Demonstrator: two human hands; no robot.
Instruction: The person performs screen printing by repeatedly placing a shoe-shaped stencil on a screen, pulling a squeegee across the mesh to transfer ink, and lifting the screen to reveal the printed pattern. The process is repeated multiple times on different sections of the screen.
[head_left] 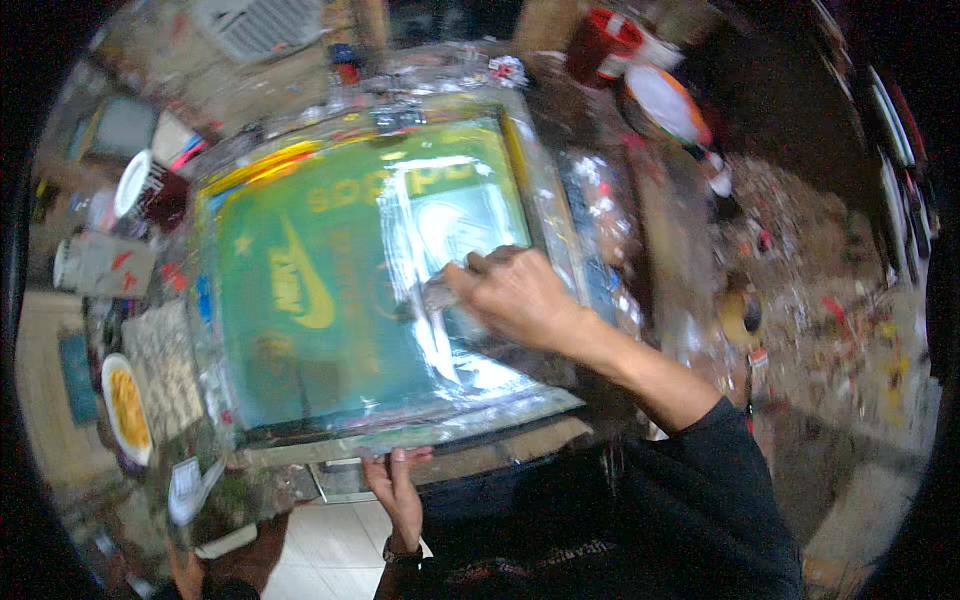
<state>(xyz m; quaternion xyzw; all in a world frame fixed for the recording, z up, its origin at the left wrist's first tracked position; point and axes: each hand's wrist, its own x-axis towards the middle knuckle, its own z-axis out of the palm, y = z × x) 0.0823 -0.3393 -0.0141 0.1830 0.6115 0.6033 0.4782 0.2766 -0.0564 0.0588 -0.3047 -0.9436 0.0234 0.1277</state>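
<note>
A screen-printing frame (410,436) lies in front of me, its green mesh (260,365) bearing yellowish lettering and shapes. Wet, glossy streaks shine on the right half of the mesh. My right hand (520,300) is closed in a fist over this shiny part, around a small dark greyish thing blurred by motion and mostly hidden by the fingers. At the near edge of the frame, my left hand (400,500) grips the rim with its fingertips.
Left of the frame stand a white-rimmed tub (132,185) and an oval dish of yellowish stuff (128,408). A red bucket (603,48), an open tub with pale contents (665,103) and a tape roll (740,318) are on the right. Litter covers the floor (800,260).
</note>
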